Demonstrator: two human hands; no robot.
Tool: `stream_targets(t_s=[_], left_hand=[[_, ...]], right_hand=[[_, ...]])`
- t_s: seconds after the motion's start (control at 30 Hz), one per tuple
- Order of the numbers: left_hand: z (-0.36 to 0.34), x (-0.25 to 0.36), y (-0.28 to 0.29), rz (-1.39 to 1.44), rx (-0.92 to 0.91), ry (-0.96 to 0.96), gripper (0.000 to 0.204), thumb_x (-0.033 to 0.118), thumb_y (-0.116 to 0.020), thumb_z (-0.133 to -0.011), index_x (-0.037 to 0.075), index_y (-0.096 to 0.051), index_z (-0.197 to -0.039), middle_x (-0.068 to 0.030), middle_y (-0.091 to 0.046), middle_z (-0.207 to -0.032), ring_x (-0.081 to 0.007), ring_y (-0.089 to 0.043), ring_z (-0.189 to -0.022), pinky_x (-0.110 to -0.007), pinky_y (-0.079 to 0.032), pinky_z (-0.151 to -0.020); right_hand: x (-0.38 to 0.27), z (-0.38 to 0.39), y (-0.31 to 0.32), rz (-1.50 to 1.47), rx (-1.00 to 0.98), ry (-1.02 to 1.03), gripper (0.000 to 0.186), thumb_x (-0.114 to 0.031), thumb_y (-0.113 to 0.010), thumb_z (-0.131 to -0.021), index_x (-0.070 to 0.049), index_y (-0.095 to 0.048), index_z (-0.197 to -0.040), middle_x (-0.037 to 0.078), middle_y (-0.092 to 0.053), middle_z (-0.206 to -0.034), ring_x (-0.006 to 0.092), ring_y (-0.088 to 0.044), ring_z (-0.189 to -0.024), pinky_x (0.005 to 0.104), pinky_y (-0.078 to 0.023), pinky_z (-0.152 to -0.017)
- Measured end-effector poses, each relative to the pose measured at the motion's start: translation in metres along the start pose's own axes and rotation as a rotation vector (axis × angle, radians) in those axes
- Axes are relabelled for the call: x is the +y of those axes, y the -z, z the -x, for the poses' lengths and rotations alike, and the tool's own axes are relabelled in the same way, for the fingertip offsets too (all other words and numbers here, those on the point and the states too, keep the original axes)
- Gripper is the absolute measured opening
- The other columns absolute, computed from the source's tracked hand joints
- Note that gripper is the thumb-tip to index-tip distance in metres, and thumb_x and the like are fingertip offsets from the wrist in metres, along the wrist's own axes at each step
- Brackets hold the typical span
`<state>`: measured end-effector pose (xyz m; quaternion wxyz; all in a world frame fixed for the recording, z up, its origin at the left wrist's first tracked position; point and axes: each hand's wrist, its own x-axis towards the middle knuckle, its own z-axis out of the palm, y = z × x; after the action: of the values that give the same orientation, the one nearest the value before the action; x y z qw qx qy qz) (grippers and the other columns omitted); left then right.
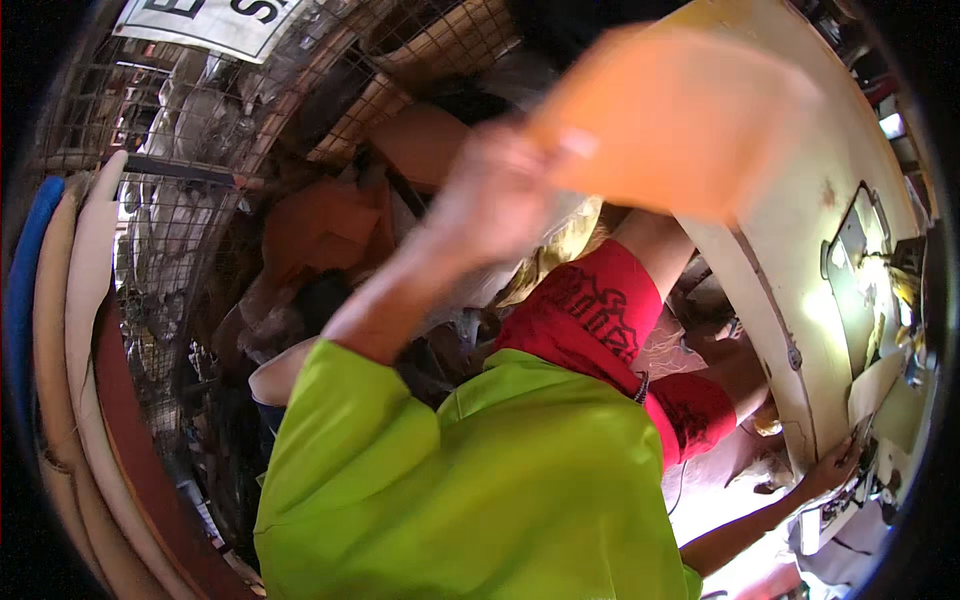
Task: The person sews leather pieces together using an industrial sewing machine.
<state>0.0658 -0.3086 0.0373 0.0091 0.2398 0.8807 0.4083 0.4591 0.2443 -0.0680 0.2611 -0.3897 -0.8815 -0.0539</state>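
Observation:
A thin orange sheet (670,120) is in my raised left hand (500,190), blurred by motion, its fingers closed on the sheet's lower-left side over a cream work table (770,260). My right hand (835,465) is low at the right, at the table's near edge beside small pale pieces; its fingers are too small and shadowed to make out. A dark-rimmed metal plate (845,235) with a bright light shining by it sits on the table.
A wire mesh rack (170,110) with a lettered sign (200,22) runs along the left, with long rolls (55,350) upright beside it. Orange scraps (310,230) and crumpled plastic (470,310) lie heaped ahead. My legs, in red shorts (575,300), extend beside the table.

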Motion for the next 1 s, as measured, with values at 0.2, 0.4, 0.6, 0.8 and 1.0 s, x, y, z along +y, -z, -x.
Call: stream_targets(t_s=[0.2, 0.4, 0.6, 0.8, 1.0], left_hand=[[0.065, -0.136, 0.218, -0.346, 0.049, -0.106, 0.03, 0.007, -0.048, -0.096, 0.0, -0.062, -0.122, -0.0138, -0.065, -0.121, -0.0248, -0.059, -0.117, -0.033, -0.042, -0.101], [0.232, -0.278, 0.287, -1.274, -0.783, 0.989, 0.056, 0.001, -0.048, -0.088, 0.021, -0.048, -0.141, -0.0114, -0.015, -0.16, -0.0401, -0.01, -0.147, -0.067, -0.012, -0.112], [0.188, -0.346, 0.215, -0.915, -0.383, 0.55, 0.035, 0.003, -0.054, -0.084, 0.001, -0.064, -0.117, -0.0231, -0.06, -0.123, -0.0409, -0.053, -0.119, -0.044, -0.042, -0.103], [0.031, -0.356, 0.039, -0.649, -0.217, 0.284, 0.039, 0.027, -0.066, -0.087, 0.007, -0.062, -0.12, -0.0193, -0.062, -0.12, -0.0394, -0.059, -0.107, -0.045, -0.048, -0.092], [0.012, -0.399, -0.011, -0.601, -0.373, 0.302, 0.051, 0.037, -0.074, -0.08, 0.003, -0.064, -0.117, -0.0196, -0.066, -0.114, -0.0364, -0.06, -0.108, -0.045, -0.046, -0.095]], right_hand=[[0.025, 0.004, -0.011, -0.075, 0.07, -0.036, 0.039, -0.031, -0.065, -0.093, 0.0, -0.067, -0.116, 0.019, -0.066, -0.117, 0.0308, -0.064, -0.106, 0.0367, -0.05, -0.092], [0.037, 0.008, -0.012, -0.071, 0.052, -0.096, 0.043, -0.035, -0.059, -0.096, 0.001, -0.065, -0.119, 0.019, -0.063, -0.123, 0.0317, -0.06, -0.112, 0.0387, -0.046, -0.097], [0.044, 0.0, -0.016, 0.063, 0.04, 0.034, 0.041, -0.033, -0.061, -0.095, 0.001, -0.065, -0.118, 0.019, -0.065, -0.119, 0.0341, -0.06, -0.108, 0.0399, -0.046, -0.094], [-0.008, -0.004, 0.01, 0.268, 0.156, 0.089, 0.034, -0.03, -0.063, -0.093, -0.003, -0.069, -0.114, 0.016, -0.067, -0.112, 0.0316, -0.06, -0.103, 0.041, -0.047, -0.089], [-0.237, 0.082, 0.04, -0.322, -0.041, -0.082, 0.029, -0.016, -0.059, -0.093, -0.003, -0.06, -0.119, 0.014, -0.064, -0.114, 0.0308, -0.061, -0.106, 0.0427, -0.044, -0.098]])
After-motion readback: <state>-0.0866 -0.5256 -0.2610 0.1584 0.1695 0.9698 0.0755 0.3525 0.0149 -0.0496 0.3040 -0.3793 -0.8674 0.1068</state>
